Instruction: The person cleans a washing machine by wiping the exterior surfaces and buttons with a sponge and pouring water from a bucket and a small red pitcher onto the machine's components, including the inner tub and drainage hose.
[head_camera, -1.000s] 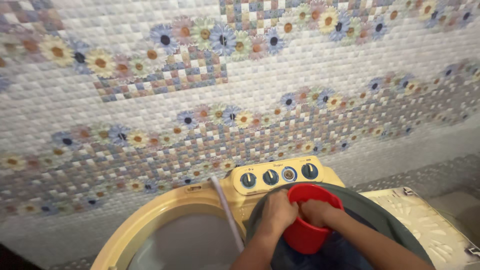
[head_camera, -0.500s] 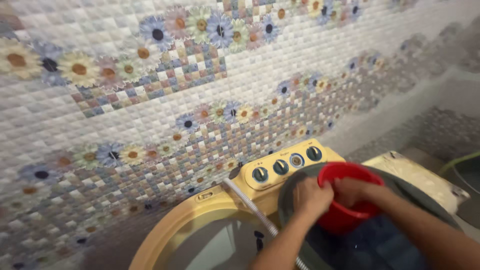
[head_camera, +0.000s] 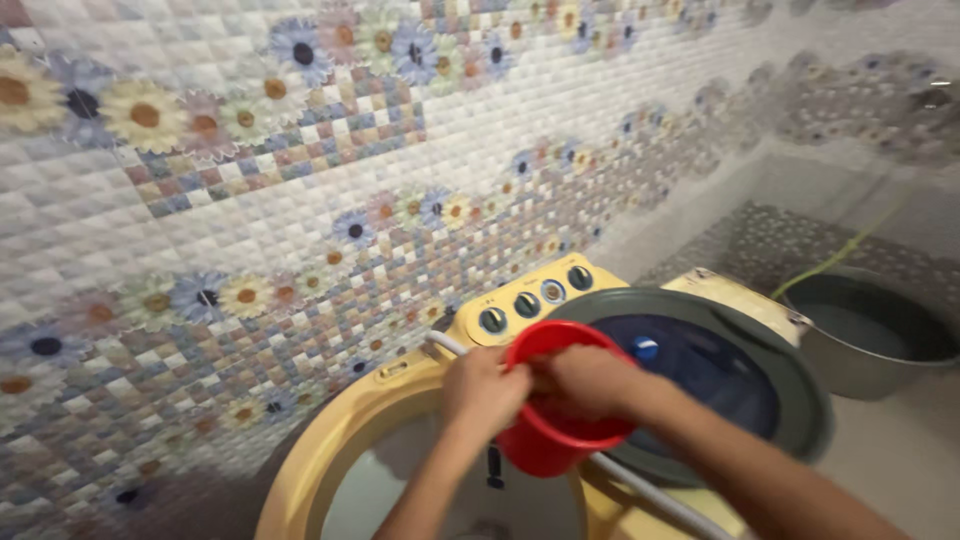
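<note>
A small red plastic bucket (head_camera: 548, 440) hangs over the middle of a yellow twin-tub washing machine (head_camera: 360, 425). My left hand (head_camera: 483, 393) grips its rim on the left side. My right hand (head_camera: 588, 382) holds the rim on the right, fingers partly inside. The bucket is tilted toward the open left tub (head_camera: 420, 495). What is inside the bucket is hidden. Behind the hands, the right tub has a dark round lid (head_camera: 735, 370) with a small blue knob (head_camera: 646, 348).
A panel with several dark dials (head_camera: 528, 303) runs along the machine's back edge. A pale hose (head_camera: 650, 495) crosses between the tubs. A flowered tile wall (head_camera: 300, 180) stands close behind. A large grey basin (head_camera: 868, 335) with a green hose (head_camera: 830, 262) sits on the floor at right.
The view has swung right and down, bringing the grey basin into sight. Both hands keep hold of the red bucket, which has shifted from over the right tub toward the left tub.
</note>
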